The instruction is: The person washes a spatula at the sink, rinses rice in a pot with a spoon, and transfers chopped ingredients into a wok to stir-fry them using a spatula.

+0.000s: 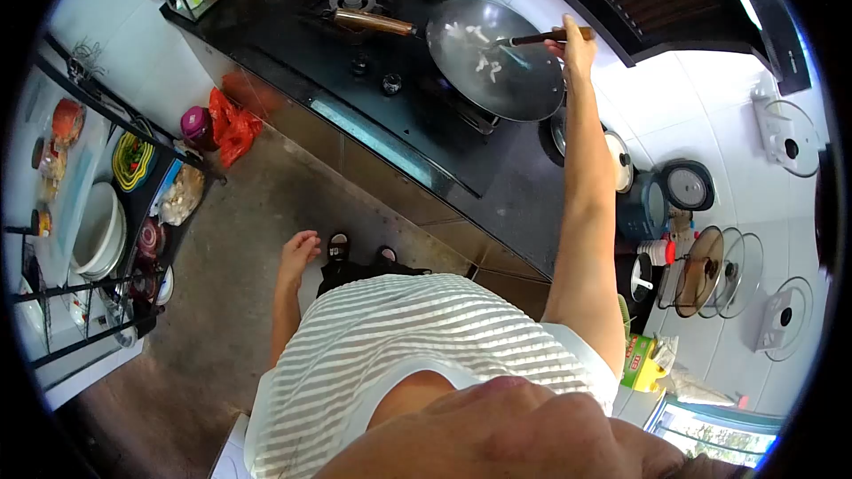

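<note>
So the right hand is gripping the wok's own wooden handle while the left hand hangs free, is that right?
Not quite: the head view shows the right hand gripping the handle of a cooking utensil that reaches into the wok; the wok's handle is untouched. The left hand does hang free.

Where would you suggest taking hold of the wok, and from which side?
Probably by the wooden handle of the wok, with the free left hand from the person's left: it juts out that way, long and straight, while the right hand holds the utensil opposite.
</note>
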{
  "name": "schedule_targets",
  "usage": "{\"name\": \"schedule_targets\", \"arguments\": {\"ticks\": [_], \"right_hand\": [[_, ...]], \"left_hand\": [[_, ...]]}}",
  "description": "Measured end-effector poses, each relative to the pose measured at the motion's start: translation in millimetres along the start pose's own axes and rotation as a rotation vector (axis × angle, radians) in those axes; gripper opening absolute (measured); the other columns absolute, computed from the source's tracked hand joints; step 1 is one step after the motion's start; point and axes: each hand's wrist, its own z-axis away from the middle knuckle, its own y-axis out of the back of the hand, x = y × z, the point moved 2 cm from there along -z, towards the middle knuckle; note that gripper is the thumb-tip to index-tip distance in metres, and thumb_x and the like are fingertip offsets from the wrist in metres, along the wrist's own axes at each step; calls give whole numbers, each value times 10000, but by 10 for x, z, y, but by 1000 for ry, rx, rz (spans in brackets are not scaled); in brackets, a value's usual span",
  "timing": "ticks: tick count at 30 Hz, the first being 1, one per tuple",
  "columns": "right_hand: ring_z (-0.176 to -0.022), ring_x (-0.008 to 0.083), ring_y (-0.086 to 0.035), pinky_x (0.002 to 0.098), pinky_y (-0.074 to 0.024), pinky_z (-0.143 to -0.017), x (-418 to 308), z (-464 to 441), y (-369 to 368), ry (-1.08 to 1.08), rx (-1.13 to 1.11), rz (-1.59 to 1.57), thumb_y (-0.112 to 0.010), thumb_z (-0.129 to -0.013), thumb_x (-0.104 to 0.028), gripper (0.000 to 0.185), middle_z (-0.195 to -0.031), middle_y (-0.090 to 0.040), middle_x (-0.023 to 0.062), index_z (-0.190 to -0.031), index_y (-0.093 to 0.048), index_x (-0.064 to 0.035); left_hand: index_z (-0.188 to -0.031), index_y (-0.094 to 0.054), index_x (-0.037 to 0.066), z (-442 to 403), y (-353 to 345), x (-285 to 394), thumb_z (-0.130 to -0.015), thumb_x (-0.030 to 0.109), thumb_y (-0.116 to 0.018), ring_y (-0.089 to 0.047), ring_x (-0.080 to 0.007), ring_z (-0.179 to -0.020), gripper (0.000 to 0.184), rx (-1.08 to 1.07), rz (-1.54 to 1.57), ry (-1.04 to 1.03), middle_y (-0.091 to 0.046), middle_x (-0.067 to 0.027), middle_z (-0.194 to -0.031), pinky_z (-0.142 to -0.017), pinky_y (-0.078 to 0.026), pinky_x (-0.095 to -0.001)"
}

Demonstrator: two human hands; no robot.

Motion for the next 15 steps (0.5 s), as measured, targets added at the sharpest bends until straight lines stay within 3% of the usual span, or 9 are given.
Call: {"name": "schedule_targets", "arguments": {"ticks": [1,3,5,6,9,11,15], "right_hand": [[-485,175,-574,248,-481,-420,114,-15,20,8,82,-55,-622,-732,-280,339,-645,-573,149,-723,-526,45],[-495,156,-564,251,-473,-441,429,230,6,12,35,-157,-628,-724,-262,303,-619,-556,115,-693,-527,22],[-512,148,-561,235,-461,-473,857,514,115,159,-17,-40,-616,-739,-185,192,-639,-547,53,-691,-543,-13],[-524,146,-565,241,-467,-474,763,813,188,87,-78,42,-593,-763,-166,163,-661,-556,40,-696,-552,-23],[-542,125,-563,225,-467,-485,557,1082,561,21,-169,51,-557,-793,-135,127,-706,-587,69,-752,-540,-17],[-544,116,-556,217,-458,-485,564,1001,645,108,-137,109,-569,-789,-135,130,-696,-584,64,-757,-538,-14],[-573,111,-556,220,-457,-538,746,905,445,76,-135,52,-579,-779,-110,119,-698,-577,61,-826,-553,-3]], "left_hand": [[-1011,-548,56,14,10,-11,-821,202,-534,-535,-86,-698,240,-3,14,4,-583,-27,-877,-607,-416,-204],[-1013,-547,53,42,33,-38,-819,198,-539,-534,-86,-700,242,-9,19,15,-583,-29,-876,-605,-418,-207],[-1016,-546,55,40,25,-51,-817,192,-543,-530,-85,-699,242,3,13,30,-581,-26,-874,-599,-420,-209],[-1016,-546,55,41,18,-60,-817,192,-543,-530,-85,-699,242,11,20,34,-581,-26,-874,-599,-420,-209],[-1018,-545,56,56,50,-82,-819,195,-540,-526,-83,-697,242,28,46,60,-578,-23,-874,-601,-421,-212],[-1015,-546,57,-5,14,-80,-819,201,-540,-524,-83,-695,242,-9,6,46,-576,-17,-870,-607,-422,-215],[-1012,-546,58,-87,-227,169,-819,211,-541,-526,-82,-700,247,-75,-55,26,-576,-19,-869,-613,-426,-217]]}}
